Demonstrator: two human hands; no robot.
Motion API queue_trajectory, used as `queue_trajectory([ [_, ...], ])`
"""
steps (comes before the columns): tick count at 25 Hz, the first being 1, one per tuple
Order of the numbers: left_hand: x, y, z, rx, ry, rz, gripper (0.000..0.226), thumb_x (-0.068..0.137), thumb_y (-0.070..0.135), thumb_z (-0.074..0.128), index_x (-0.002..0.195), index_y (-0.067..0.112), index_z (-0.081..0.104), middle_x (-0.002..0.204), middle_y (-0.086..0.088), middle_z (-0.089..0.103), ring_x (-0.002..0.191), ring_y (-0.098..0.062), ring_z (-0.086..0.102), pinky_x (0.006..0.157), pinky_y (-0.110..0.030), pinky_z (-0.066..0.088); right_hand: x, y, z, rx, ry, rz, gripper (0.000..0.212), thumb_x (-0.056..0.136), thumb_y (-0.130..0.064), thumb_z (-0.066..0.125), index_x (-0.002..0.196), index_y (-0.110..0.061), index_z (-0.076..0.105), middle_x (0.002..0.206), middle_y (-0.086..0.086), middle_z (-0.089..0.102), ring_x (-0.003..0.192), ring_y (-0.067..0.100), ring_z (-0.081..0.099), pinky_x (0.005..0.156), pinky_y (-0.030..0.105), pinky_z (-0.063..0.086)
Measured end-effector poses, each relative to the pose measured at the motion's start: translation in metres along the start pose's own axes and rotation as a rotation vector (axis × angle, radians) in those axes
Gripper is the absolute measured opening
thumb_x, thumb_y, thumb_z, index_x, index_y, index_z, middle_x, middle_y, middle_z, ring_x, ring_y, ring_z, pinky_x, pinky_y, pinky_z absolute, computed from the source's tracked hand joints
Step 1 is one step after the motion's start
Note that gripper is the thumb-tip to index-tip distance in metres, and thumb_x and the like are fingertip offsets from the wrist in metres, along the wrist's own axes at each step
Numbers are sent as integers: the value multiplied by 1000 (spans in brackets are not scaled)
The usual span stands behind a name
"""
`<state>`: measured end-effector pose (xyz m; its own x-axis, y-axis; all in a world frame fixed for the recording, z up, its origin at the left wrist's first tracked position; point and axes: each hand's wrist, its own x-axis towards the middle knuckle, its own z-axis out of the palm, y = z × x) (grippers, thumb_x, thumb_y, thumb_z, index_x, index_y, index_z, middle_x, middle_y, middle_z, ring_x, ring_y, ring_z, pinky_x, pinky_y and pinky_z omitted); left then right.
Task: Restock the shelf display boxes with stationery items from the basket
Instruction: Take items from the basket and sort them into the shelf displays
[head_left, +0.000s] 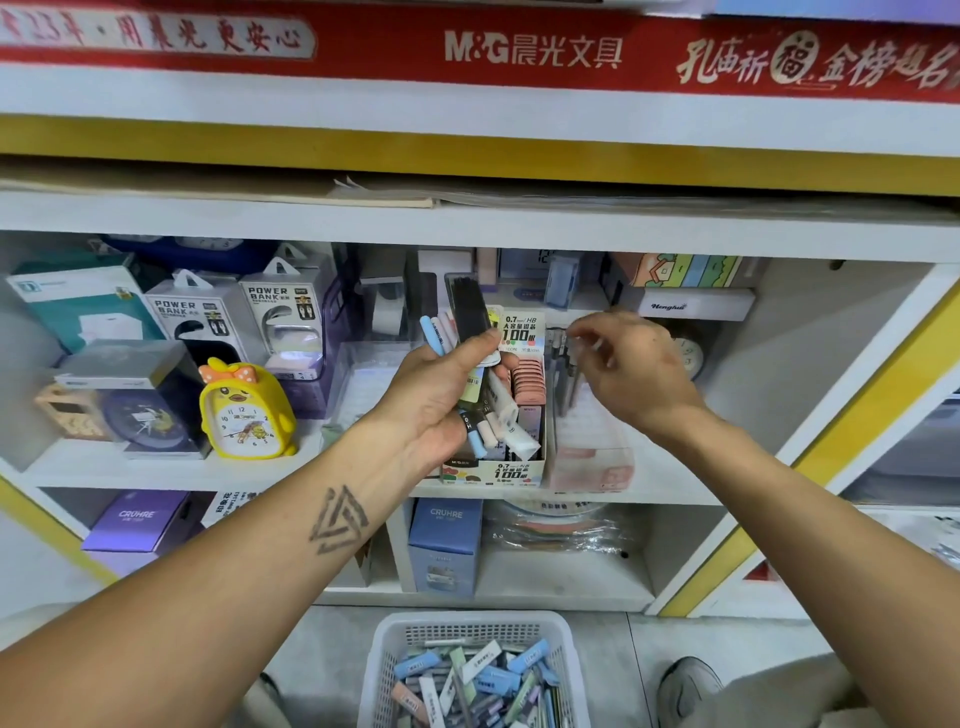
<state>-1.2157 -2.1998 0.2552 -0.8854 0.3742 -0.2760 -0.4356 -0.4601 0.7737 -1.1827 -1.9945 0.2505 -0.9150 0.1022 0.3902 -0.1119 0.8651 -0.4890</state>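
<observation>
My left hand (441, 395) grips a bunch of pencil-lead cases (470, 317), a tall dark one on top and pastel blue, pink and white ones below. It hovers over the printed lead display box (514, 470) on the middle shelf, which holds pink cases at the right. My right hand (631, 369) is raised over the clear display box (592, 457) to the right, fingertips pinched on something small and thin near dark pens; what it is cannot be told. On the floor stands the white basket (395, 670), full of pastel lead cases.
A yellow duck clock (247, 410), power bank packs (197, 322) and boxed clocks fill the shelf's left side. A clear tray (358, 395) sits behind my left wrist. Purple and blue boxes (441, 545) stand on the lower shelf. My shoe (688, 686) is right of the basket.
</observation>
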Motion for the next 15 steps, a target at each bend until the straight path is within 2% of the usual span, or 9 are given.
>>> queue_trajectory([
  [2, 1, 1, -1, -10, 15, 40, 13, 87, 11, 74, 98, 6, 68, 82, -18, 71, 65, -18, 63, 64, -31, 55, -4, -19, -2, 554, -302, 218, 10, 98, -16, 63, 103, -9, 67, 93, 14, 75, 78, 32, 71, 64, 35, 56],
  [3, 1, 2, -1, -12, 30, 61, 13, 87, 11, 73, 98, 7, 68, 83, -17, 71, 65, -17, 64, 64, -31, 55, -7, -26, -1, 740, -471, 291, 15, 96, -16, 66, 106, -4, 64, 93, 18, 75, 77, 34, 72, 62, 34, 57],
  [5, 1, 3, -3, -24, 52, 93, 16, 88, 13, 73, 102, 8, 68, 84, -14, 72, 66, -16, 64, 62, -30, 56, -14, -34, 3, 888, -682, 317, 29, 91, -7, 71, 115, 2, 58, 100, 28, 71, 81, 36, 72, 67, 33, 60],
  [7, 0, 6, -3, -45, 51, 116, 17, 89, 13, 71, 104, 6, 67, 83, -13, 72, 63, -15, 64, 60, -29, 56, -14, -36, 6, 937, -693, 296, 32, 85, 3, 71, 115, 4, 59, 101, 31, 70, 79, 32, 73, 70, 31, 61],
  [10, 0, 23, -8, -79, 82, 141, 17, 90, 11, 70, 102, 0, 66, 80, -14, 71, 60, -16, 64, 64, -29, 57, -7, -31, 0, 948, -604, 304, 24, 84, 6, 70, 107, 2, 67, 98, 28, 73, 78, 28, 72, 71, 28, 60],
  [13, 1, 46, -22, -139, 157, 130, 13, 89, 9, 70, 95, 0, 63, 75, -16, 71, 54, -18, 63, 62, -29, 57, -3, -21, -1, 918, -488, 328, 21, 89, 8, 65, 108, 1, 72, 106, 26, 73, 94, 39, 70, 85, 34, 58],
  [15, 0, 51, -31, -80, 211, 86, 13, 89, 9, 70, 97, 3, 62, 73, -15, 71, 51, -16, 59, 58, -27, 54, -1, -23, 4, 876, -412, 323, 21, 91, 9, 63, 107, 0, 73, 106, 22, 74, 103, 41, 70, 95, 41, 56],
])
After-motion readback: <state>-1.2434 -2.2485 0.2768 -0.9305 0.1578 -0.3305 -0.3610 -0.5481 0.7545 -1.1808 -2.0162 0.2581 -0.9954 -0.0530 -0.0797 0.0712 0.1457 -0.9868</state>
